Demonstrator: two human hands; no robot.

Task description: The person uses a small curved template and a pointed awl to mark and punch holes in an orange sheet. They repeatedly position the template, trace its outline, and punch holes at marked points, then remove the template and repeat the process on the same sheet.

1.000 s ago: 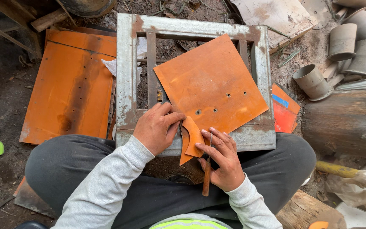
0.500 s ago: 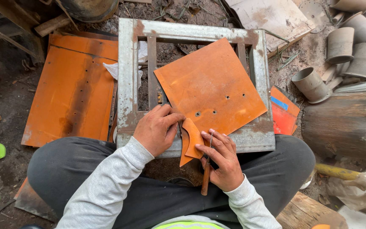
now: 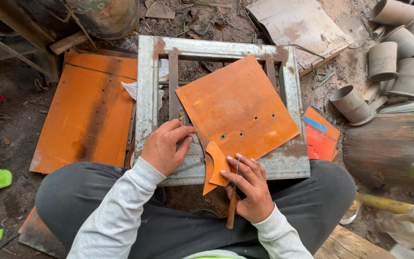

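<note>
From the head view we see the orange metal sheet (image 3: 235, 108) lying tilted across the grey metal frame (image 3: 145, 91), with our left hand (image 3: 161, 147) at the sheet's lower left corner, fingers (image 3: 184, 130) together and pressed flat on the sheet's edge. Just below that corner our right hand (image 3: 250, 187) pinches a curved orange offcut (image 3: 216, 163) between thumb and fingers while also gripping a wooden-handled tool (image 3: 232, 206) whose thin blade points up toward the sheet. Left of the frame lies a larger orange panel (image 3: 89, 115), and right of it stand 5 or so grey pipe pieces (image 3: 382, 60) and a log (image 3: 389, 148).
</note>
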